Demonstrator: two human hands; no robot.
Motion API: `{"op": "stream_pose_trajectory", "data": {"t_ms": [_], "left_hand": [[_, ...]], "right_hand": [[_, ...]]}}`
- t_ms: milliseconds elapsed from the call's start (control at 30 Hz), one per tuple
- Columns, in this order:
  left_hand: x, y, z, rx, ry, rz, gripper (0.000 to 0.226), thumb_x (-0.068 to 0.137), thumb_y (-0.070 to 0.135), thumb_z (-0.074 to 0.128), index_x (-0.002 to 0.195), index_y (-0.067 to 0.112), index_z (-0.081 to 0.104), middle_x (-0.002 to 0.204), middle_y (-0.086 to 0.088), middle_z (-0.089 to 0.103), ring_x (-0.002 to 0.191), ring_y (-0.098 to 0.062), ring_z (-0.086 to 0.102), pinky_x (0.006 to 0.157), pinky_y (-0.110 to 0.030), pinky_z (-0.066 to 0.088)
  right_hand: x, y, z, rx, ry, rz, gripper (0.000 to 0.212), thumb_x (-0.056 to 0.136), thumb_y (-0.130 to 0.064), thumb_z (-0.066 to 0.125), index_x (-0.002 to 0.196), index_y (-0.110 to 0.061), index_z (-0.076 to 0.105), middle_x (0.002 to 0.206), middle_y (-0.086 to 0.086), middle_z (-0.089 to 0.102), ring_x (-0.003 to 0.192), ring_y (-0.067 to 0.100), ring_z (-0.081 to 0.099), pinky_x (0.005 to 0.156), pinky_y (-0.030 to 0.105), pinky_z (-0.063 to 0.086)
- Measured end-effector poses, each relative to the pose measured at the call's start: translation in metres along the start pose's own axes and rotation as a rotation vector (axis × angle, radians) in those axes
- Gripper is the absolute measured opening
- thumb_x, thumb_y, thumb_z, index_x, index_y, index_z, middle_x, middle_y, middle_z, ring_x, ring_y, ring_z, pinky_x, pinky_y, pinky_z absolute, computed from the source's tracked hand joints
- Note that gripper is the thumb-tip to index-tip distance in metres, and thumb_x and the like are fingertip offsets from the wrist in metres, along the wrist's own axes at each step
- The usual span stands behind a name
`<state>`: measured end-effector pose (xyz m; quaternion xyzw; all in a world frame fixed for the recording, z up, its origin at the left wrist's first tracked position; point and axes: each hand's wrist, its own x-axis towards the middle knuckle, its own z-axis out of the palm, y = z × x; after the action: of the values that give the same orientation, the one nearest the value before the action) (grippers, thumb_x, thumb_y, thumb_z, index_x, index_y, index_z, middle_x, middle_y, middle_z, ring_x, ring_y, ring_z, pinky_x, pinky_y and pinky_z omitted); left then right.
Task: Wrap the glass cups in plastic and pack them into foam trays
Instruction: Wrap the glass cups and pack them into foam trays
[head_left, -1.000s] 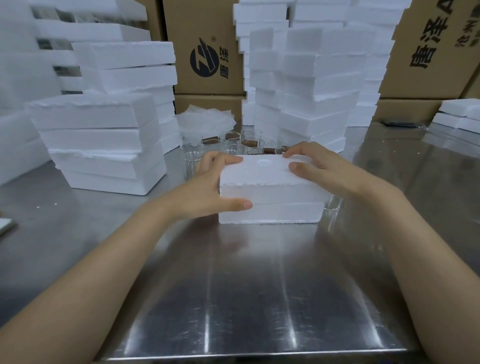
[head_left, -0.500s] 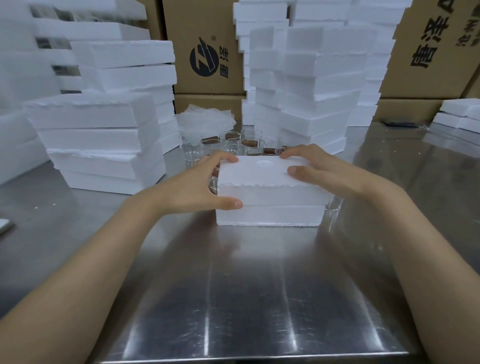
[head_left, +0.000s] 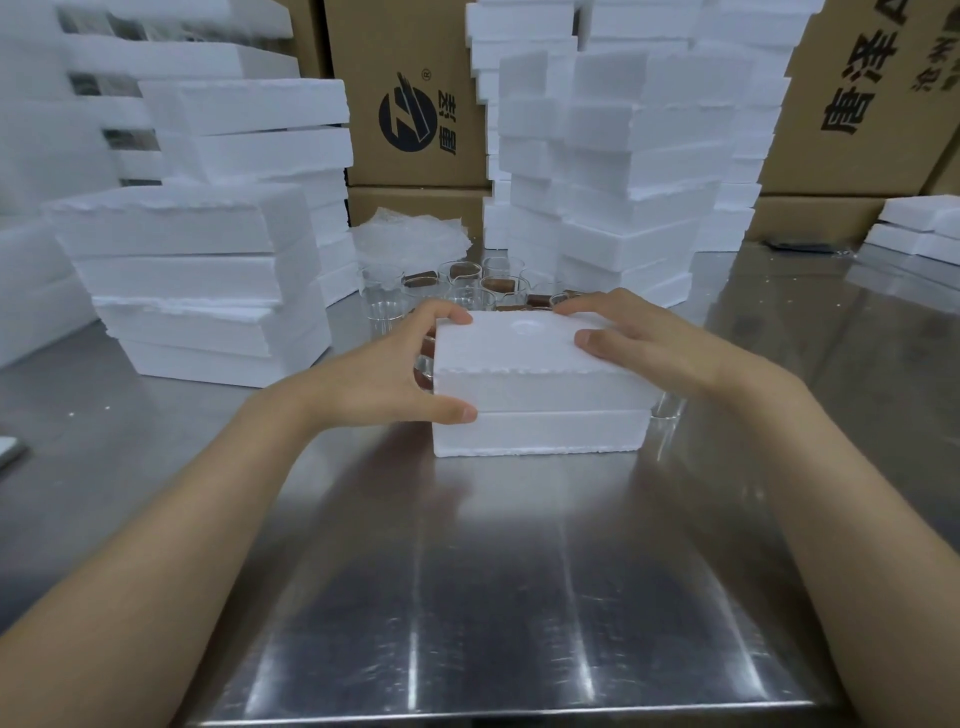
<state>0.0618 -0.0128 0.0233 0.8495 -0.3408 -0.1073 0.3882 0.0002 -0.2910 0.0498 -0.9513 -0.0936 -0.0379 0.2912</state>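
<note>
At table centre: two foam trays closed one on the other, forming one white block. Upper foam tray (head_left: 535, 358) sits flush on lower foam tray (head_left: 540, 434); the seam runs level along the near face, and the upper near edge is ragged. Lower tray rests flat on the steel table (head_left: 493, 597).

Left hand (head_left: 384, 374): grips the upper tray at its left end, thumb tip pressed on the near face right at the seam, fingers curled over the top left edge.

Right hand (head_left: 654, 338): lies over the far right corner of the same tray, fingers lightly bent along the far top edge, thumb flat on the top face, palm covering the right edge.

Glass cups (head_left: 467, 291): cluster upright just behind the block, several with a brown piece inside. One further glass (head_left: 670, 410) stands just beside the block's right end, partly hidden by the right wrist. Whether any cup is inside the closed block cannot be told. Crumpled plastic wrap (head_left: 410, 234) lies behind the cups.

Room: open steel between block and near table edge. Left foam stack (head_left: 197, 286) is near, with a gap of bare table to the block. Tall foam stack (head_left: 623, 171) rises close behind right. Cardboard boxes (head_left: 415, 104) wall off the back. Low foam pieces (head_left: 919, 228) sit well apart at far right.
</note>
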Motion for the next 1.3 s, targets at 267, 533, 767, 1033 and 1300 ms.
{"op": "stream_pose_trajectory", "data": {"t_ms": [267,533,767,1033,1300], "left_hand": [[-0.001,-0.001,-0.002,-0.072,0.016,-0.007,0.079,0.065,0.031,0.089,0.115,0.058,0.033,0.123,0.018,0.047,0.096,0.013,0.055,0.071,-0.002,0.043],[-0.001,0.004,-0.003,0.001,-0.013,-0.071,0.098,0.065,0.032,0.088,0.129,0.045,0.015,0.122,0.026,0.041,0.111,0.014,0.043,0.077,-0.005,0.043],[-0.006,0.01,-0.002,0.104,-0.061,-0.078,0.096,0.064,0.047,0.085,0.124,0.058,0.012,0.114,0.03,0.05,0.092,0.021,0.052,0.069,-0.001,0.04],[-0.009,0.011,-0.005,0.128,-0.054,-0.078,0.095,0.057,0.052,0.084,0.122,0.059,0.016,0.118,0.024,0.053,0.105,0.007,0.054,0.087,-0.017,0.044],[-0.038,0.036,-0.046,0.061,0.017,-0.003,0.09,0.054,0.049,0.084,0.122,0.054,0.024,0.105,0.033,0.058,0.098,0.007,0.06,0.075,-0.012,0.048]], "right_hand": [[0.003,0.003,-0.001,-0.053,-0.039,0.006,0.032,0.094,-0.055,0.04,0.125,-0.061,0.037,0.145,-0.018,0.032,0.135,0.017,0.032,0.116,0.044,0.02],[0.002,0.0,-0.005,-0.063,-0.086,0.036,0.03,0.092,-0.058,0.042,0.121,-0.057,0.032,0.142,-0.014,0.033,0.127,0.019,0.041,0.11,0.042,0.028],[-0.001,-0.001,-0.006,0.01,-0.085,0.085,0.018,0.092,-0.052,0.048,0.099,-0.046,0.033,0.124,-0.011,0.037,0.091,-0.006,0.044,0.072,0.016,0.031],[-0.004,-0.004,-0.007,0.016,-0.051,0.097,0.032,0.089,-0.053,0.05,0.109,-0.036,0.031,0.104,-0.025,0.036,0.081,-0.008,0.044,0.064,0.014,0.031],[0.005,-0.002,-0.019,0.393,0.414,0.115,0.03,0.094,-0.055,0.042,0.11,-0.033,0.031,0.115,-0.024,0.057,0.094,0.017,0.052,0.083,0.037,0.038]]}}
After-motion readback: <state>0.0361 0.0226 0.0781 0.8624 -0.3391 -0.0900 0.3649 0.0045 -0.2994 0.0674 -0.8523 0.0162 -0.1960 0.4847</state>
